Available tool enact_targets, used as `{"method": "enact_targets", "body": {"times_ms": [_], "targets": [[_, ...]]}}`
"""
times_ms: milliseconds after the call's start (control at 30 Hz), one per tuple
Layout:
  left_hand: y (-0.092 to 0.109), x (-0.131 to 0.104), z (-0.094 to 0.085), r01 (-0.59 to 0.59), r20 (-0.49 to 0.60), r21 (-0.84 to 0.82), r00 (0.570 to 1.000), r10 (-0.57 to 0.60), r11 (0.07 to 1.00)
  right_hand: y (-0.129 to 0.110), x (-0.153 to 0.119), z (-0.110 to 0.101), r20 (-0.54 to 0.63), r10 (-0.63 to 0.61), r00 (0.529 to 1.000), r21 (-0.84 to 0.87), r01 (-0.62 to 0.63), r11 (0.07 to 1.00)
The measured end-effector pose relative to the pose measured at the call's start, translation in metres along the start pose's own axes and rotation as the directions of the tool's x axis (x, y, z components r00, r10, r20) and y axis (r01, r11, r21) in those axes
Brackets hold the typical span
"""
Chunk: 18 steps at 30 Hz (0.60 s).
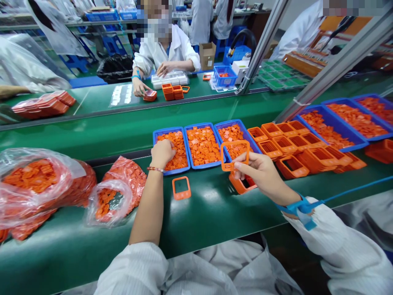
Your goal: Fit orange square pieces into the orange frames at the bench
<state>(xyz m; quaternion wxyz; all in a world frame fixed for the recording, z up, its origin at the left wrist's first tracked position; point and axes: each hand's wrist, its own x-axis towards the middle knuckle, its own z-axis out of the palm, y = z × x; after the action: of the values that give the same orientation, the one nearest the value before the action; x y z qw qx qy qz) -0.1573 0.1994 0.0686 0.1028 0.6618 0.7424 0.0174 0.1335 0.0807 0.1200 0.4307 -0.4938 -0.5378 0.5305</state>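
My right hand (pixel 260 172) pinches an orange plastic frame (pixel 235 167) with a rectangular opening and holds it up above the bench. Under that hand, more orange frames (pixel 239 186) lie on the green surface. My left hand (pixel 162 153) reaches into the leftmost blue tray (pixel 175 171), among small flat orange pieces (pixel 178 141). Its fingers are curled down and mostly hidden, so whatever they pinch does not show. A single orange frame (pixel 181 188) lies flat on the bench between my hands, nearer the left one.
Two more blue trays (pixel 205 166) of orange pieces stand alongside. Stacked orange frames (pixel 285 141) and further blue trays (pixel 344 123) fill the right. Plastic bags of orange parts (pixel 125 180) lie left. A metal post (pixel 260 41) rises beyond; a co-worker (pixel 166 53) sits opposite. A blue wrist cord (pixel 353 192) trails right.
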Motion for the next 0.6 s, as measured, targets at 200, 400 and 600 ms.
{"method": "enact_targets", "body": {"times_ms": [200,400,600], "targets": [[0.0026,-0.0034,-0.0029,-0.028,0.035,0.025,0.999,0.027,0.999,0.0004,-0.0015,-0.0003,0.003,0.007,1.0,0.004,-0.007,1.0],[-0.0032,-0.0025,-0.0038,-0.073,0.067,0.029,0.995,0.071,0.997,0.0037,-0.002,-0.0016,0.011,0.006,1.0,0.008,-0.006,1.0],[-0.007,0.0006,-0.0037,-0.122,0.079,0.01,0.989,0.121,0.992,0.0043,-0.0033,-0.0028,0.009,0.013,1.0,-0.011,-0.013,1.0]]}}
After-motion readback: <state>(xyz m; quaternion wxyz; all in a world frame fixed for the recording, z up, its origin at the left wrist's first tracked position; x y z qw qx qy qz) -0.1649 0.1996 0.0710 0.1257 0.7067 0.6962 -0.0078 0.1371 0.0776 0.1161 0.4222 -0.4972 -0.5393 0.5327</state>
